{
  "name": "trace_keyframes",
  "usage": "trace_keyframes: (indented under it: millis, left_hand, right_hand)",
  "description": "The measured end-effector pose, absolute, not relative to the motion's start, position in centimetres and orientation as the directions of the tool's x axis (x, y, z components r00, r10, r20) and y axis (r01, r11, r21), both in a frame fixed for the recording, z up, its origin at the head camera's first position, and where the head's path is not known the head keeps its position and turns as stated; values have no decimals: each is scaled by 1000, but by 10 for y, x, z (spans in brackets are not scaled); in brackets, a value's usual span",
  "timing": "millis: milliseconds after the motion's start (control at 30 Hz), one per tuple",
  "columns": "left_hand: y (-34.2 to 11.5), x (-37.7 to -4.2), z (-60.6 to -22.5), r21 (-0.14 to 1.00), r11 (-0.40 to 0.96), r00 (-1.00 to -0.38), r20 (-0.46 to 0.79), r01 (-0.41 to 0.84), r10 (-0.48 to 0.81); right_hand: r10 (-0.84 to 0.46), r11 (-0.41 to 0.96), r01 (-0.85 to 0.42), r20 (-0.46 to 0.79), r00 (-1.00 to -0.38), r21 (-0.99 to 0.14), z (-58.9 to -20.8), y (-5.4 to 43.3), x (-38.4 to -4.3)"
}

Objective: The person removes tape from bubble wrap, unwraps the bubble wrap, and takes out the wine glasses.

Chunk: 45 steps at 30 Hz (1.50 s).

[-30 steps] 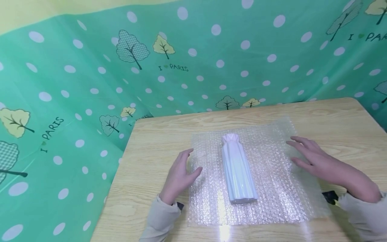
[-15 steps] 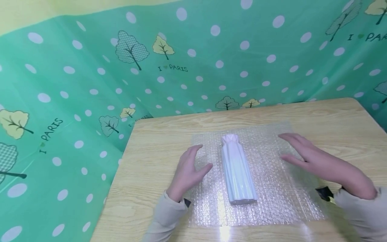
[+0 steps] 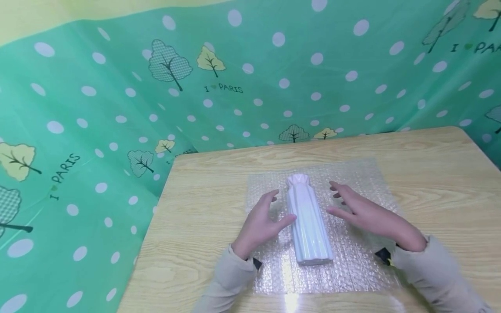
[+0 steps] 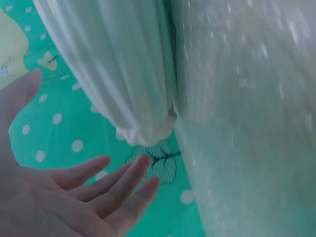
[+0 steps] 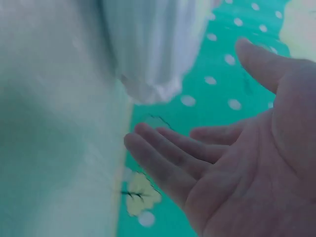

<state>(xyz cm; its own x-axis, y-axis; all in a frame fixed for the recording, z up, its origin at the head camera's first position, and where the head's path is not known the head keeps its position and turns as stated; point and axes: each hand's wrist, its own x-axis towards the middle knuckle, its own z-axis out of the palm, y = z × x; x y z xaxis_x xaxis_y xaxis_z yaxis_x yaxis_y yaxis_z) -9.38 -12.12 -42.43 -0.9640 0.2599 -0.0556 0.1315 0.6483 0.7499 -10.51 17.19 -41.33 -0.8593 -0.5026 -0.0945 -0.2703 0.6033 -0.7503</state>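
Observation:
A fluted vase [image 3: 309,224], pinkish at its pleated neck and pale blue toward the base, lies on its side on a sheet of bubble wrap [image 3: 360,265]. Its neck points to the far side of the table. My left hand [image 3: 260,226] hovers at the vase's left, thumb over or near its side; whether it touches cannot be told. On the other side my right hand [image 3: 364,213] is held apart from the vase. Both wrist views show relaxed, spread fingers, with the vase [image 4: 113,64] beyond the left palm and the vase [image 5: 153,49] beyond the right one.
The wooden table [image 3: 195,195] carries the bubble wrap and reaches to a green dotted curtain [image 3: 250,87] behind and at the left. A bright light reflection lies near the table's front.
Both hands have moved inward toward the vase, the left to the right and the right to the left. The vase stays where it was; the wrap's far right corner has settled lower.

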Motion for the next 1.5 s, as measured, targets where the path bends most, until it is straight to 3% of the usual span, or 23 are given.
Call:
trace_keyframes:
  millis: [367,533,700,1067,1500]
  left_hand:
    - [-111,-94,-431,840,542,-945,-159,23,287]
    - [-106,-95,-435,884,464,-902,-157,53,402]
    - [-101,-93,-432,872,478,-881,-144,102,451]
    - [-99,-95,-432,889,441,-884,-107,119,456]
    - [-94,-92,-417,914,404,-926,-114,45,359]
  right_hand:
    - [-529,582,-272,-103,-843,-766,-432,157,-104]
    - [-567,520,-269,-92,-818,-811,-434,153,-104]
    - [-614,461,-269,-86,-784,-845,-440,149,-104]
    - [-632,354,-222,-58,-773,-908,-439,138,-99]
    - [-563,333,-234,7,-826,-913,-425,137,-94]
